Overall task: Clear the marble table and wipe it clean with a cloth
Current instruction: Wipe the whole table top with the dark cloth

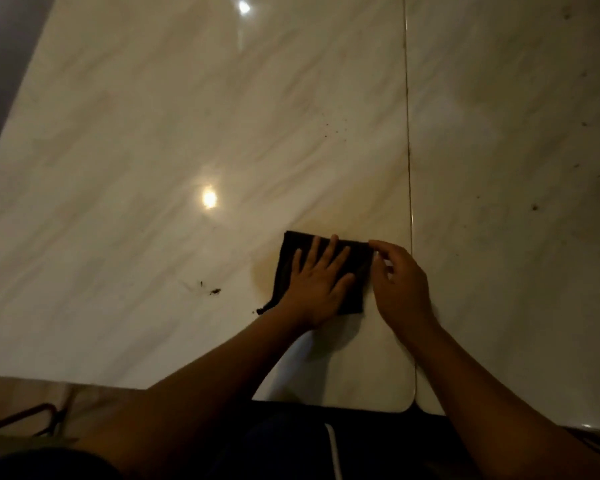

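A dark folded cloth [291, 258] lies flat on the pale marble table [160, 140], near its front edge. My left hand [317, 289] presses down on the cloth with fingers straight and spread. My right hand [400, 282] is at the cloth's right edge, with fingers curled and thumb and forefinger pinching the cloth's upper right corner. A brownish stain shows on the marble just left of the cloth.
A seam [409, 168] runs front to back between two marble slabs. Dark crumbs [215, 291] lie left of the cloth, and small specks [333, 131] farther back. More spots [535, 207] mark the right slab. A chair frame [32, 415] shows below the table's front edge.
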